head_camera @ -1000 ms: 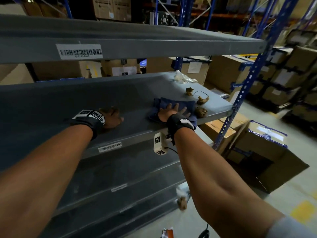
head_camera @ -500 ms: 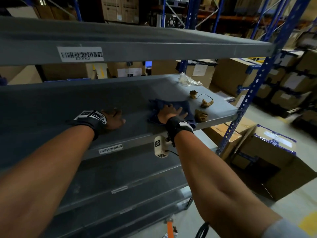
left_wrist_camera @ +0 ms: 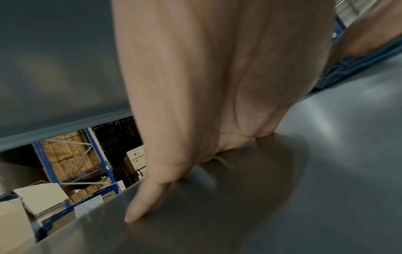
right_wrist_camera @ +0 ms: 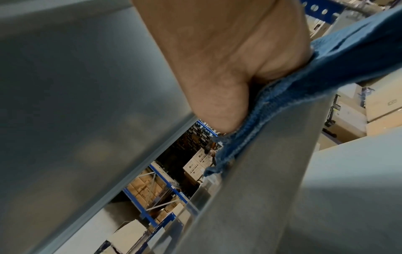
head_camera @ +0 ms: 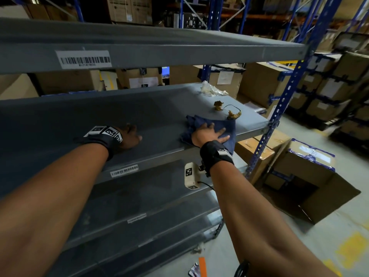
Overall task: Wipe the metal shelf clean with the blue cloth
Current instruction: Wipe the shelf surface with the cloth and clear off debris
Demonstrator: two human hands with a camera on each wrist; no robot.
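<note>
Blue cloth (head_camera: 211, 124) lies near the right end of the metal shelf (head_camera: 155, 108), pressed flat under the right hand (head_camera: 208, 132), its fingers spread to cover more surface. Left hand (head_camera: 129, 135) rests open on bare shelf, probably as a brace.

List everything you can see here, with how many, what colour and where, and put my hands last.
metal shelf: one, grey, middle tier of the rack
blue cloth: one, dark blue, right part of that shelf
brown scraps: two, beyond the cloth, one with a thin dark wire
crumpled plastic: one, clear, back right of the shelf
barcode labels: at least two, white, on shelf edges
cardboard boxes: many, brown, on floor and racks
left hand: resting on bare shelf
right hand: flat, pressing the cloth
</note>
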